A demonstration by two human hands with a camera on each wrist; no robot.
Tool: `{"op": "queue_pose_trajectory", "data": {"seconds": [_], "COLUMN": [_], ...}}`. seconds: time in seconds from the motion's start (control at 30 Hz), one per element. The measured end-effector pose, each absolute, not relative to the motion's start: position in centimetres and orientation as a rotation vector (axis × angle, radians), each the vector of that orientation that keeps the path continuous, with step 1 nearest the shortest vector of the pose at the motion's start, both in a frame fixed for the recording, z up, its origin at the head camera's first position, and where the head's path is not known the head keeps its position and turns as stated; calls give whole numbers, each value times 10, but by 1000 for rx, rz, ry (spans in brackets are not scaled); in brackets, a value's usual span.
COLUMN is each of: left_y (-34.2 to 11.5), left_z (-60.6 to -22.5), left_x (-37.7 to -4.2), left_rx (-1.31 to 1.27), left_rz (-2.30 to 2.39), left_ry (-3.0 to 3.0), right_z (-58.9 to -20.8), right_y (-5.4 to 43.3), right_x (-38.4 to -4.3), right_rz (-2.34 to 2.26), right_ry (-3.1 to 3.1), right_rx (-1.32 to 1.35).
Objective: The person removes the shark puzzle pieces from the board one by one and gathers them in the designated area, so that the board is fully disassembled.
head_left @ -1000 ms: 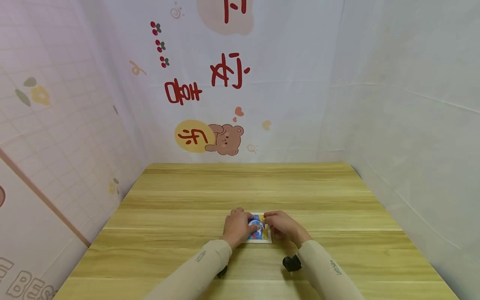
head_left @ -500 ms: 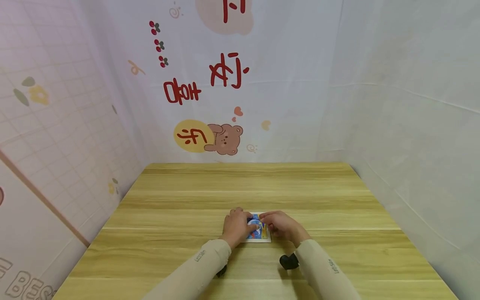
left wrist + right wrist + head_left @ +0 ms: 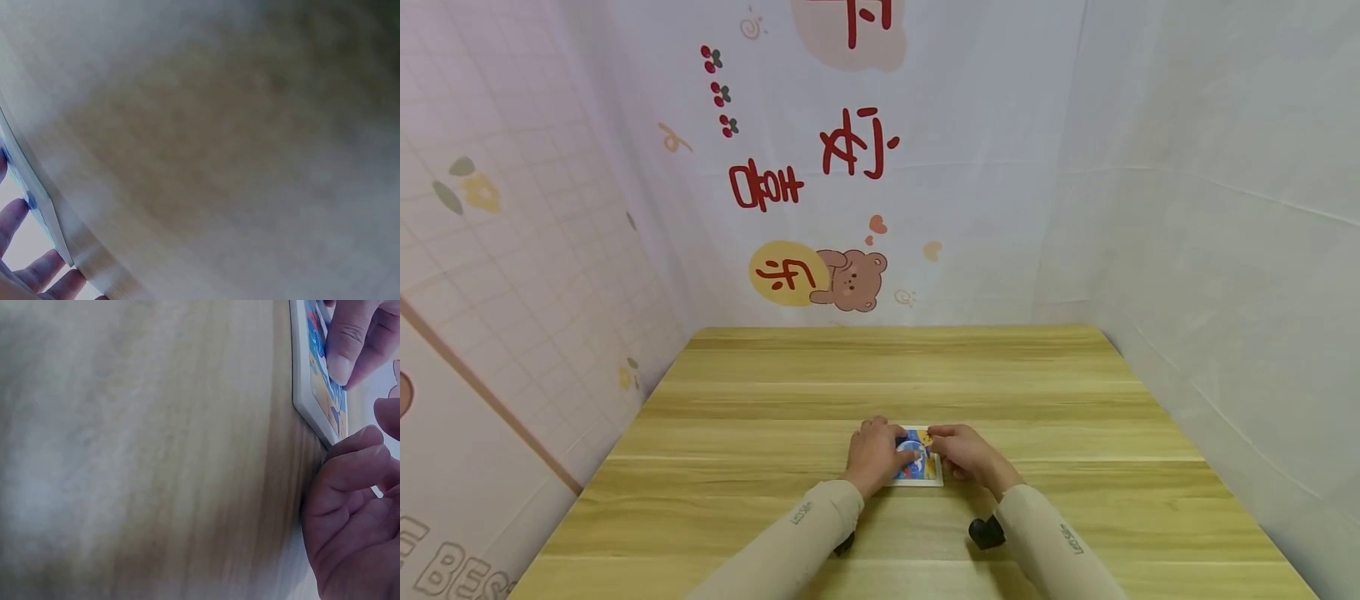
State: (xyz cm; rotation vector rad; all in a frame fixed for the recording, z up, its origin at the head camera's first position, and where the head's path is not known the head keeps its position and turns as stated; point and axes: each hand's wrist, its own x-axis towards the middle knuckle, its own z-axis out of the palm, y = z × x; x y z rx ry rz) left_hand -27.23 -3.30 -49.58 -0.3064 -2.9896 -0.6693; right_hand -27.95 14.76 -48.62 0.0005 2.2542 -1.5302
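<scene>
A small flat board with a white rim [image 3: 929, 482] and a bright cartoon picture lies on the table. The picture shows blue, yellow and red. My left hand [image 3: 873, 454] rests over the board's left side, thumb and forefinger spread on the picture. In the left wrist view, fingertips [image 3: 24, 205] touch the board edge [image 3: 47, 212]. My right hand [image 3: 967, 454] is at the upper right corner, fingertips touching the picture by a yellow figure. The right wrist view shows its other fingers [image 3: 347, 469] loosely bent beside the board [image 3: 301, 356]. Nothing is seen pinched between them.
The wooden table [image 3: 760, 383] spreads around the board. White printed cloth [image 3: 970, 192] hangs behind it and along both sides. A black wrist-worn piece [image 3: 987, 533] sits under my right forearm, just above the tabletop.
My right fingertips slid a little left over the picture, then back right to the corner, showing the yellow figure again. The left hand and the board stayed in place.
</scene>
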Motion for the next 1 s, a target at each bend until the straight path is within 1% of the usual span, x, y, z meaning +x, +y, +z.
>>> {"op": "queue_pose_trajectory", "data": {"seconds": [0.23, 0.5, 0.7, 1.0], "left_y": [-33, -31, -31, -34], "left_z": [-498, -498, -499, -494], "left_x": [-272, -272, -274, -272], "left_rx": [-316, -329, -316, -331], "left_rz": [-687, -673, -662, -684], "left_ry": [-2974, -2973, -2979, -2958], "right_z": [-485, -479, -480, -484], "right_y": [144, 134, 136, 132], "right_x": [-277, -276, -280, -284], "right_rz": [-1515, -1144, -876, -918], "right_ry": [2276, 2686, 2917, 2940], "right_rx": [-10, -176, -182, -216]}}
